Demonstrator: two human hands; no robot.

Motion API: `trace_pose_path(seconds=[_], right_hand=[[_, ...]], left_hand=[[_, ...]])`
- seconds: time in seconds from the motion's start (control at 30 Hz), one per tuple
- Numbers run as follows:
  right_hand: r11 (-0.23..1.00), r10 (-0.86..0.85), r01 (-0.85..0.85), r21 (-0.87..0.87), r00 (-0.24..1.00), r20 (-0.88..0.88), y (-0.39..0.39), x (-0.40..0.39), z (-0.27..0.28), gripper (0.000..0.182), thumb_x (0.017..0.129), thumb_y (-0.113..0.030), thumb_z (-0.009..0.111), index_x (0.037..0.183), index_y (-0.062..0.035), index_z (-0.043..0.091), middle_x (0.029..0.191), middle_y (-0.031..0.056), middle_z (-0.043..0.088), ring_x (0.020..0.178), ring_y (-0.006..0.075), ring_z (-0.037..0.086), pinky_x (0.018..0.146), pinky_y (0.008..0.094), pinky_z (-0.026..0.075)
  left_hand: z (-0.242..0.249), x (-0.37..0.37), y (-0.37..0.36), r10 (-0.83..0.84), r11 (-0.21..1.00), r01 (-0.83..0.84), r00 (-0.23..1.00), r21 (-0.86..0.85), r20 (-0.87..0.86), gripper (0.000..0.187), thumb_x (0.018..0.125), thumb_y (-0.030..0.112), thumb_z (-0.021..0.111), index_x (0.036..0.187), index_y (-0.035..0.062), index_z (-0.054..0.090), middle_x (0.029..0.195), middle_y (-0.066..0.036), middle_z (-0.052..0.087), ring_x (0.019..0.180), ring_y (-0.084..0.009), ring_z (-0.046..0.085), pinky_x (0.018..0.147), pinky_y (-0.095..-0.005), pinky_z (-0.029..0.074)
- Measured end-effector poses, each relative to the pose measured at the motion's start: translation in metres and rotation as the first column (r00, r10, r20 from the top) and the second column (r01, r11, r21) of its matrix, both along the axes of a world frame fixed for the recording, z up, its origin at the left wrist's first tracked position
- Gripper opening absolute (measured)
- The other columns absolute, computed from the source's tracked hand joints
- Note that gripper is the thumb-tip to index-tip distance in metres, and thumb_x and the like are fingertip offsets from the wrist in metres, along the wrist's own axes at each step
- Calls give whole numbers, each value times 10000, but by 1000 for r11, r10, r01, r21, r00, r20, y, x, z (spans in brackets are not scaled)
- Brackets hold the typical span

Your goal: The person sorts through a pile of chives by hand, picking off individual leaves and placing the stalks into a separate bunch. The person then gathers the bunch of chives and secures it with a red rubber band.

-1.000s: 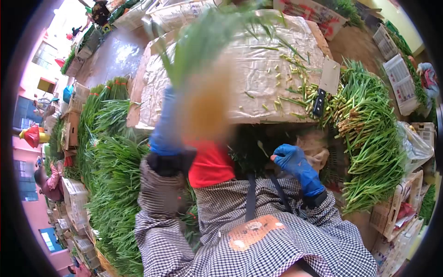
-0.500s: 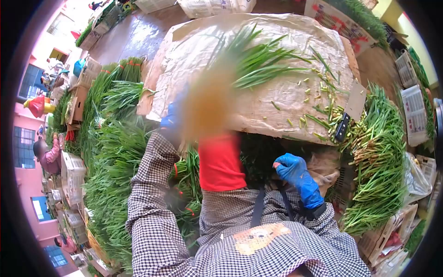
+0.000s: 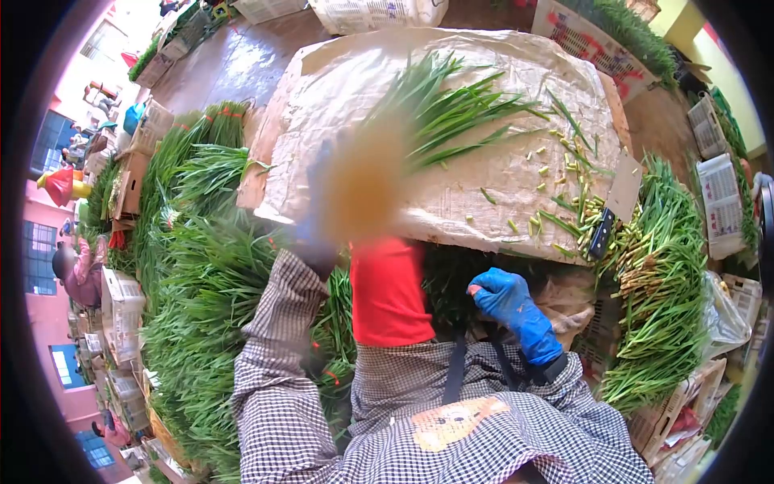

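Observation:
My left hand [image 3: 310, 228], in a blue glove, is at the near left edge of the cloth-covered table [image 3: 322, 89]. A tan blur hides most of it, so its fingers do not show. Loose long green leaves [image 3: 459, 109], like garlic chives, lie on the cloth beyond the blur. My right hand [image 3: 516, 305], also blue-gloved, is held low in front of my apron, below the table edge. Its fingers are curled closed; whatever they may hold is hidden. A cleaver [image 3: 622, 189] with a black handle lies at the table's right edge, beside cut stem ends [image 3: 592, 214].
Bundled greens [image 3: 201, 274] are heaped along the left, some tied with red bands. Another pile of greens [image 3: 665, 282] stands on the right, cut ends toward the table. Plastic crates [image 3: 721, 202] surround the area. A person [image 3: 81, 274] is at the far left.
My left hand and sleeve have shifted slightly to the right behind the blur. My right hand has moved slightly left, still curled. The leaves and cleaver keep their places on the table.

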State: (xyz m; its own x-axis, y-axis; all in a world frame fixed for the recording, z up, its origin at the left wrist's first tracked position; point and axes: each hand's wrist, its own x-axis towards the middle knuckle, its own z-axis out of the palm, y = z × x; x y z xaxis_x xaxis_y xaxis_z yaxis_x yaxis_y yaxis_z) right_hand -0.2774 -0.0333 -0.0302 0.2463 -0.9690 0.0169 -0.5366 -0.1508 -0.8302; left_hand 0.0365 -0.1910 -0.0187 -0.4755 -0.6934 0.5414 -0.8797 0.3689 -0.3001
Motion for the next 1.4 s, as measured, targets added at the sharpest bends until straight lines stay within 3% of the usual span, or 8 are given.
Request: trace_pose_path(seconds=[0.03,0.33,0.43,0.73,1.07,1.2,1.3,1.4], right_hand=[[1000,-11,11,11,1000,15,1,1,1,81,761,-164,666,778,-86,655,732,102,606,663,280,611,589,352,485],[1000,-17,17,17,1000,-3,-4,-2,-2,94,761,-156,675,783,-68,651,733,102,616,668,278,616,594,349,487],[1000,27,-26,-18,997,73,-22,10,8,114,756,-159,685,763,-52,646,706,113,611,645,275,616,577,345,484],[962,139,-119,-244,988,65,-118,63,52,95,743,-145,694,780,-61,670,686,102,621,580,235,604,554,330,484],[916,199,-199,-350,979,-35,-195,126,31,470,756,-144,667,1213,-105,566,882,136,650,727,258,636,653,338,510],[914,126,-177,-365,979,-158,-202,126,7,378,783,-170,640,1150,-91,601,925,132,654,795,278,644,684,352,514],[947,112,-133,-292,990,-88,-199,123,3,324,777,-153,645,1091,-76,627,935,135,656,817,280,645,697,348,518],[958,98,-102,-267,995,-29,-198,121,-1,299,764,-125,654,1058,-67,643,945,137,657,829,271,649,714,338,523]], left_hand=[[24,-23,3,293,875,-125,906,467,-306,929,769,498,615,1383,-76,219,1379,-298,306,1277,-407,312,1042,-444,256],[-93,26,11,112,909,-24,976,416,-189,605,806,258,572,1376,158,394,1385,-142,400,1226,-346,381,1021,-446,257],[-12,-28,23,73,941,18,964,337,-255,580,807,244,562,1364,166,417,1392,-135,392,1226,-362,364,1025,-455,247],[-8,-8,14,-40,906,191,927,377,-373,586,726,320,666,1279,184,526,1359,-338,307,1274,-443,293,1030,-477,231],[-9,-14,18,104,877,112,905,467,-412,591,702,350,679,1262,228,537,1453,-191,252,1278,-457,266,1005,-637,178],[10,-9,12,72,875,211,833,435,-548,514,703,260,707,1199,197,588,1375,-169,402,1275,-389,322,1043,-514,238],[11,-1,-1,169,825,404,490,395,-855,390,807,62,611,1194,53,566,1195,-110,581,1188,-262,464,1016,-356,319],[-2,11,-16,129,893,252,650,373,-749,393,826,77,597,1215,53,548,1218,-116,568,1201,-264,456,1016,-353,319]])
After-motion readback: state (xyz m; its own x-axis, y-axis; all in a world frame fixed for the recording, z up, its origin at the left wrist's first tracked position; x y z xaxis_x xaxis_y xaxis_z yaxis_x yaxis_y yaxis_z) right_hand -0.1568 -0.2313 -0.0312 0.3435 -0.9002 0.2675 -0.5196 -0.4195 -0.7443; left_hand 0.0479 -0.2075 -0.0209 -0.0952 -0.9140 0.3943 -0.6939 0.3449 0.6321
